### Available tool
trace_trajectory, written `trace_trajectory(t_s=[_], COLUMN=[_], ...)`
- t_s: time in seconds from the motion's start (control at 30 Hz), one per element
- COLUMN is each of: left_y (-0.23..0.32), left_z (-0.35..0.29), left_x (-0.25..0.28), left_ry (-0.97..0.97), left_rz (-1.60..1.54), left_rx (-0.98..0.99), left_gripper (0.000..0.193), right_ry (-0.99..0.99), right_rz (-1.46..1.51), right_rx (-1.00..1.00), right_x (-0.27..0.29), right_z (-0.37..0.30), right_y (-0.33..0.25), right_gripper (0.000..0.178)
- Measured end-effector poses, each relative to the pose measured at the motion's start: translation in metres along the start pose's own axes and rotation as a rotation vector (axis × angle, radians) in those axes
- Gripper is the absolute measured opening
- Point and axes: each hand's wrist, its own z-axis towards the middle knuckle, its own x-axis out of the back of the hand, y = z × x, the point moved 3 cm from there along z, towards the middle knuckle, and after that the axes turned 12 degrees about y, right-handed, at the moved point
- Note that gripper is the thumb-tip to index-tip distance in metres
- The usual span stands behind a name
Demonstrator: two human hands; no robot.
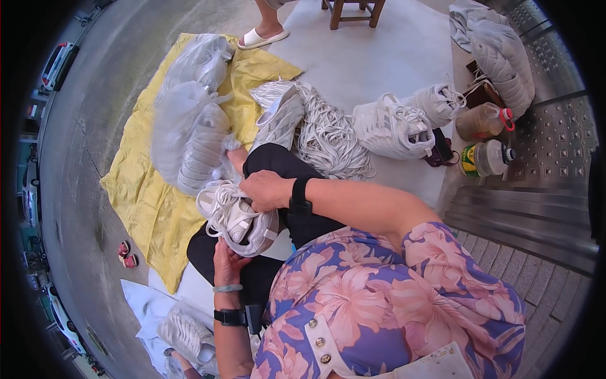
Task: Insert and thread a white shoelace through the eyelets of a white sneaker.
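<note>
A pale grey-and-white sneaker (pixel 260 237) rests across my lap, over my black trousers. Loose white laces (pixel 222 201) lie in loops on its upper. From the near side my left hand (pixel 228 260) grips the shoe, fingers and thumb against its side. My right hand (pixel 266 189) is closed at the shoe's far side, its fingertips pressed to the upper by the laces; whether a lace is pinched there is hidden. Beyond my knees lie a heap of white shoelaces (pixel 328 136) and another grey-white sneaker (pixel 281 123).
Clear plastic bags of shoes (pixel 196 132) lie on a yellow sheet (pixel 142 208). More white sneakers (pixel 394 129) stand right, near two bottles (pixel 486 158). A wooden stool (pixel 353 11) and another person's sandalled foot (pixel 265 35) are ahead. Another person's hand (pixel 180 359) shows lower left.
</note>
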Motion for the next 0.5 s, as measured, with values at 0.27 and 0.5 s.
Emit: trace_trajectory(t_s=[0.27, 0.5], left_y=[0.039, 0.035], left_z=[-0.015, 0.005], left_x=[-0.004, -0.019], left_ry=[0.029, 0.146], left_rz=[-0.087, 0.247], left_rx=[-0.219, -0.299], left_gripper=[0.068, 0.058], right_ry=[0.146, 0.436], right_rz=[0.683, 1.416], right_rx=[-0.154, -0.346], right_x=[0.029, 0.083], right_z=[-0.009, -0.039], right_y=[0.026, 0.093], right_gripper=[0.03, 0.041])
